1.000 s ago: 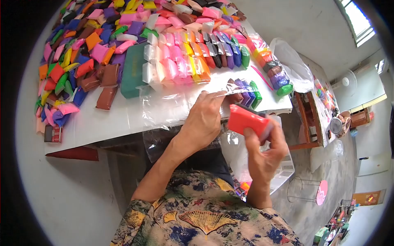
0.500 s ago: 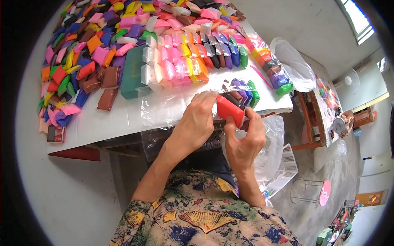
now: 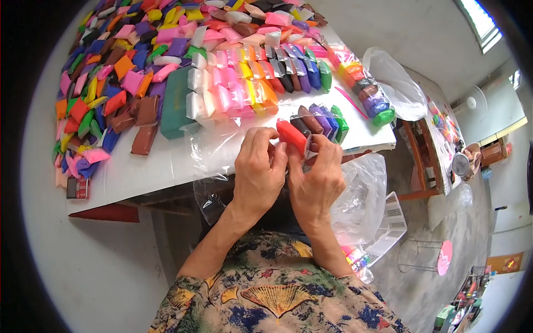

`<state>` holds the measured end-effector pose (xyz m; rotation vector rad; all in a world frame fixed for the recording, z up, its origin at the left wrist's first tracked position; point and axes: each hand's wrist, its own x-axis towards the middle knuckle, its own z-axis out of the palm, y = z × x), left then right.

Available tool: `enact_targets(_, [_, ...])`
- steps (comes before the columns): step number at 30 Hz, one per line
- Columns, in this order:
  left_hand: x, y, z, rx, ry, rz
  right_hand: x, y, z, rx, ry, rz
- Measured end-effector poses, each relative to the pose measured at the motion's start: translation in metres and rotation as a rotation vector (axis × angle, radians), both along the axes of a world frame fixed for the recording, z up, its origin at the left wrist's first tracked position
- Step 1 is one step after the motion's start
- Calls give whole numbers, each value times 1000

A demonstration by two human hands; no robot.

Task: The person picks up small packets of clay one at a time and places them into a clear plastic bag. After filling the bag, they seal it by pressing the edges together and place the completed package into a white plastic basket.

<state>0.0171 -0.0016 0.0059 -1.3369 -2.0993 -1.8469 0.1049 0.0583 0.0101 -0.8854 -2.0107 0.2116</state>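
A red packet (image 3: 292, 136) is held between my two hands at the table's front edge. My left hand (image 3: 261, 165) has its fingers closed at the packet's left side. On the right side my right hand (image 3: 316, 173) pinches the lower end of the same packet. Just behind it, black, brown, purple, blue and green packets (image 3: 340, 124) stand in a short row. A clear plastic bag (image 3: 214, 161) lies near my left hand and hangs over the edge. Farther back, rows of wrapped packets (image 3: 236, 89) stand beside a dark green box (image 3: 176, 105).
A large pile of coloured packets (image 3: 133, 82) covers the table's left and back. A filled clear bag (image 3: 366, 91) lies at the right. Beyond the table edge are a plastic bag (image 3: 363, 194), a white basket (image 3: 390, 227) and a pink-topped stool (image 3: 444, 257).
The red packet has moved left and become more upright. My right hand has shifted left and my left hand slightly down, bringing them closer together. More of the short row shows.
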Motion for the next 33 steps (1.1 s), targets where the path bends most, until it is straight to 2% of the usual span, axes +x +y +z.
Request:
enact_targets(6, [-7, 4, -4, 57, 47, -78, -9, 8, -6, 53, 18, -88])
enact_targets(19, [-13, 6, -6, -104, 214, -69, -3, 8, -10, -24, 28, 106])
enact_targets(24, [-13, 10, 5, -133, 172, -103, 19, 7, 15, -88, 26, 191])
enact_targets(28, [-13, 13, 3, -123, 182, -113, 14, 26, 44, 9, 73, 238])
enact_targets(31, [-14, 13, 1, -105, 223, -111, -2, 38, 67, -68, 26, 328])
enact_targets(33, [-13, 11, -2, -81, 228, -115, -20, 44, 74, -79, -70, 306])
